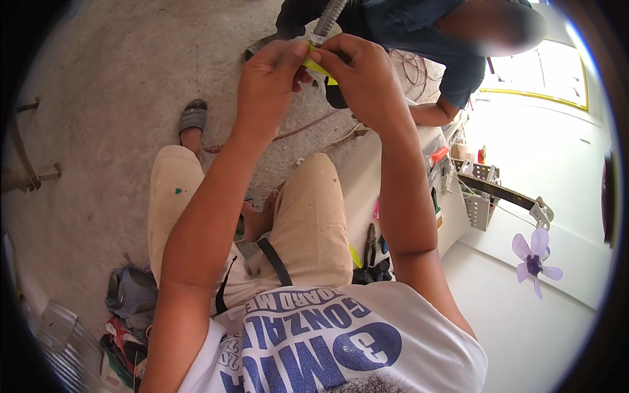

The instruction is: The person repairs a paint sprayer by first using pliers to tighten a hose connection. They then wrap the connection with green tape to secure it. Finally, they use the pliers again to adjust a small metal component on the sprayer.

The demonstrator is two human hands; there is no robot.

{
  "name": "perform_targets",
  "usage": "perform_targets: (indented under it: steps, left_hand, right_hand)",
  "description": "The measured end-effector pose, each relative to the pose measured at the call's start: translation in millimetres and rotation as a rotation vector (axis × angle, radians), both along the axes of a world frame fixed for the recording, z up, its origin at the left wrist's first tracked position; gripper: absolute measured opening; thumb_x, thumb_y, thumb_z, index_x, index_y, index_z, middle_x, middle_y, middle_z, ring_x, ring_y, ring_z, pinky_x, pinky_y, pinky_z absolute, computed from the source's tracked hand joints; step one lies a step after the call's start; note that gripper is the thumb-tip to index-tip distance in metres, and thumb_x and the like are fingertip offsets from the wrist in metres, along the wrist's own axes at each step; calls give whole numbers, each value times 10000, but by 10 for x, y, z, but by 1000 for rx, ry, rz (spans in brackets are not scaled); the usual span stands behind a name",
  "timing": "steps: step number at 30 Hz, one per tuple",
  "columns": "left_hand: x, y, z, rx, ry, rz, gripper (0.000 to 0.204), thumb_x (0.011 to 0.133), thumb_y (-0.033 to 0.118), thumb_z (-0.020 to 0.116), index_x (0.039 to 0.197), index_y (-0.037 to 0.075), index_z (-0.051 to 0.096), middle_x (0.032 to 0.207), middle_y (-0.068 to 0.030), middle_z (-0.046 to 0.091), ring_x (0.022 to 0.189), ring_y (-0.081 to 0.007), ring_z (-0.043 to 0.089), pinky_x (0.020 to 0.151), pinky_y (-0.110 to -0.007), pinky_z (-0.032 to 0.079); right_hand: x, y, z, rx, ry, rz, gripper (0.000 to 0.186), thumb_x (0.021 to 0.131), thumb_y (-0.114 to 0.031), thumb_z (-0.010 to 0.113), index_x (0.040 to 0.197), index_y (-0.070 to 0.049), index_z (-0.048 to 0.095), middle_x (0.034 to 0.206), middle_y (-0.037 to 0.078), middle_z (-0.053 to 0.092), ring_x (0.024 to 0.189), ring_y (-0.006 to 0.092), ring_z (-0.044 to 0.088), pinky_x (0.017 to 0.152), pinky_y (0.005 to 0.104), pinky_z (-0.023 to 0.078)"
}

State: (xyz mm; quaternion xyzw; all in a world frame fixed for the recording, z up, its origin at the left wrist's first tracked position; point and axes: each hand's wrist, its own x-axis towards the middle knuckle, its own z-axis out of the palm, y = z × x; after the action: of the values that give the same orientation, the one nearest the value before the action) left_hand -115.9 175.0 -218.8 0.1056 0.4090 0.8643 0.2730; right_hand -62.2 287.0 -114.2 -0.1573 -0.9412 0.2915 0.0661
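Rough grey concrete floor point(105, 98) spreads across the left and far side, while a pale wall point(557, 327), washed out by daylight near the window, closes off the right. Above the person's beige trousers point(318, 216), a bright yellow-green strip point(316, 67) is pinched between the left hand point(270, 75) and the right hand point(363, 75), just below the end of a grey corrugated hose point(331, 16). It is probably a thin tape or plastic film, smooth and flat-coloured, slanting down to the right. On each hand, thumb and forefinger are clamped on it; the remaining left fingers curl inward, and those of the right are mostly hidden behind the hand. Thumbs and knuckles cover much of the strip, so its full length and whether it touches the hose cannot be made out. The hose's upper part is cut off by the picture's edge, and its lower end, whitish and small, is hard to read. Behind the hands a co-worker in a dark blue shirt point(409, 23) leans in, partly out of view. Pliers point(370, 245) lie on the light-coloured bench point(341, 180), whose far contents are partly hidden by the right forearm. Further right is a five-bladed purple fan point(534, 264).
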Motion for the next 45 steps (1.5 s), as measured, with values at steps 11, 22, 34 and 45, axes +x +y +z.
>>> perform_targets:
  steps: [11,22,34,45]
  left_hand:
    - [12,37,3,-22,32,76,209,1009,240,600,1016,37,645,849,0,649,696,-74,567,623,-216,439]
    - [184,17,72,-371,453,295,262,992,151,618,1203,-2,642,856,-3,642,749,-50,554,683,-205,458]
    - [116,67,51,-159,155,194,213,1010,142,585,1152,-16,606,883,-25,605,754,-89,531,673,-228,434]
    - [143,47,96,-204,171,106,221,1007,143,589,1183,17,548,923,-52,591,720,-103,524,610,-239,418]
  right_hand:
    - [18,85,-53,-50,-13,12,264,900,-229,674,973,23,700,665,154,619,550,202,547,569,335,450]
    - [-6,133,-56,-55,91,87,242,902,-197,648,952,38,680,781,193,657,693,298,627,672,380,482]
    - [26,374,-65,-161,38,144,221,901,-190,671,997,5,710,821,167,683,722,282,627,698,361,488]
    - [-24,523,-246,-276,36,206,205,903,-153,658,1017,2,727,912,152,729,847,297,687,779,371,515]
